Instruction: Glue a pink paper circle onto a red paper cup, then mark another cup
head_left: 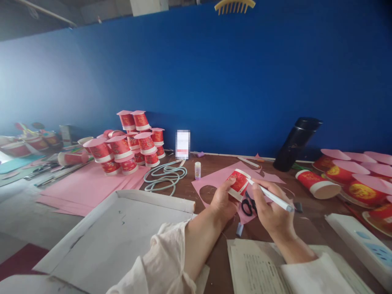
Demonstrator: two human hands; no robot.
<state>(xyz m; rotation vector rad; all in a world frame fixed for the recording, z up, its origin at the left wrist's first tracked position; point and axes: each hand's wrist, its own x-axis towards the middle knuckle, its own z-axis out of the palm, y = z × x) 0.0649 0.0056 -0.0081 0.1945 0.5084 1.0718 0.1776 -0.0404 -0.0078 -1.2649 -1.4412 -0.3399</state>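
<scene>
In the head view my left hand [223, 199] is closed around a red paper cup [239, 183] with a white rim, tilted on its side. My right hand [274, 210] grips a white marker [272, 196], its tip at the cup's printed side; whether it touches I cannot tell. Beneath the cup lie dark-handled scissors [247, 207], partly hidden by my hands. They rest on a pink paper sheet [211, 178] with round holes cut in it. A glue stick [197, 170] stands upright left of the cup, and a small grey cap [239, 229] lies below.
Red cups topped with pink paper [118, 147] are stacked at the left on pink sheets [88, 185]. A pale cable [165, 175] lies coiled beside them. A black bottle [295, 143] leans at the wall. More cups [364, 192] and a power strip [361, 245] are at the right.
</scene>
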